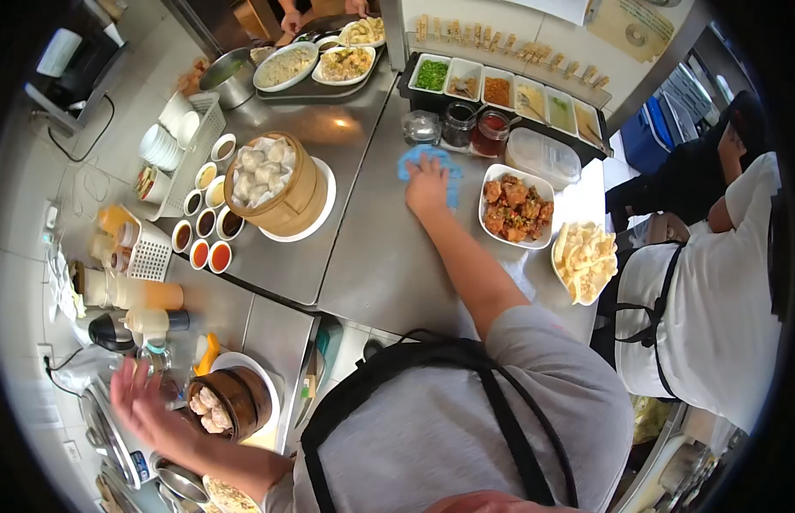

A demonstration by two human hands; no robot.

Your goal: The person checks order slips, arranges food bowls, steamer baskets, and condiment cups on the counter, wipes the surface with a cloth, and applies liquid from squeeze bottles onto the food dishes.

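My right hand (428,185) presses down on a blue cloth (455,173) on the steel counter, just in front of the glass jars. To its right stands a square white bowl of glazed fried pieces (517,209), with a bowl of pale crisps (584,262) beyond. My left hand (150,409), slightly blurred, is raised at the lower left with its fingers apart and nothing in them. Beside it is a small bamboo steamer of dumplings (213,410) on a white plate. A larger bamboo steamer (291,202) with white dumplings sits between my hands.
Sauce cups (206,224) line the larger steamer's left side. At the back are a tray of dishes (327,87) and a row of topping tubs (497,91). A lidded plastic tub (543,157) is near the cloth. A co-worker in white (701,295) stands close on the right; another person's hands (291,22) are behind the tray.
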